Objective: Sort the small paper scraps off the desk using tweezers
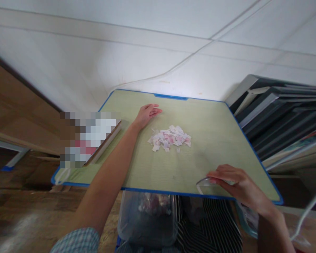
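A loose heap of small torn paper scraps (171, 136), white and pale pink, lies in the middle of the pale green tabletop (221, 130). My left hand (147, 114) rests on the table just behind and left of the heap, fingers stretched out and holding nothing. Near the front right edge, my right hand (233, 179) pinches a thin clear plastic piece (205, 182) between thumb and fingers. This piece has a dark curved edge and a pale strip at its tip; its exact kind is unclear. Part of it is hidden by the fingers.
A thick book or box (105, 140), partly pixelated, lies at the table's left side. Dark flat panels (284, 119) stand against the right edge. Below the front edge sits a clear plastic bin (147, 225) with plastic-wrapped contents. A white wall (147, 52) with a cable rises behind.
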Motion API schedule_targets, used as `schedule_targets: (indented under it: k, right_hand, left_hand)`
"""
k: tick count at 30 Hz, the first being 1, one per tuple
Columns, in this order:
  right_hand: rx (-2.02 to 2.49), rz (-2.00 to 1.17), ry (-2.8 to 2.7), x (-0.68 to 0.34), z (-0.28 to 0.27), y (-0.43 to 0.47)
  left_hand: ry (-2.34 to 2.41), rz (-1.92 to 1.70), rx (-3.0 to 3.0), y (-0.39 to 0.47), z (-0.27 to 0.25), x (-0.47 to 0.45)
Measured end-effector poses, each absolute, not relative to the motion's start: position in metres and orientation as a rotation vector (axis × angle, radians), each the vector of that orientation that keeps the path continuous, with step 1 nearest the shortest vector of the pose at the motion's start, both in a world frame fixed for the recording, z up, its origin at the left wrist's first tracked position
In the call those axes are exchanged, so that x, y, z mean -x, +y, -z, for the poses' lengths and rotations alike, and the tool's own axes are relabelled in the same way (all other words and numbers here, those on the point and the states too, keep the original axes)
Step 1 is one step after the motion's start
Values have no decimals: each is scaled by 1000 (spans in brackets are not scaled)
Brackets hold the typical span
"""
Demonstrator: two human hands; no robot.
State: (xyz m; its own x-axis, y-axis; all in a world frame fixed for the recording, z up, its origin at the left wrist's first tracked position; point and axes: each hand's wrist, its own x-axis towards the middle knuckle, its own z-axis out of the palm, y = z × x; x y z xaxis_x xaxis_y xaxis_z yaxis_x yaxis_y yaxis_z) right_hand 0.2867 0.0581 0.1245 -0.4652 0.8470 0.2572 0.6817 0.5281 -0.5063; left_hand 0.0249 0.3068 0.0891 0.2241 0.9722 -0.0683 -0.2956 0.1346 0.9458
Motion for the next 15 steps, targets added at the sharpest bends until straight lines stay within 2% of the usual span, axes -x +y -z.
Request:
schedule_targets:
  k: [8, 15]
  right_hand:
    - [1238, -560, -2320, -296, -140, 42]
    - [1485, -119, -2075, -284, -127, 98]
  left_hand:
    - [880, -1113, -996, 306, -91, -25]
    - [860, -1133, -1008, 308, -86, -24]
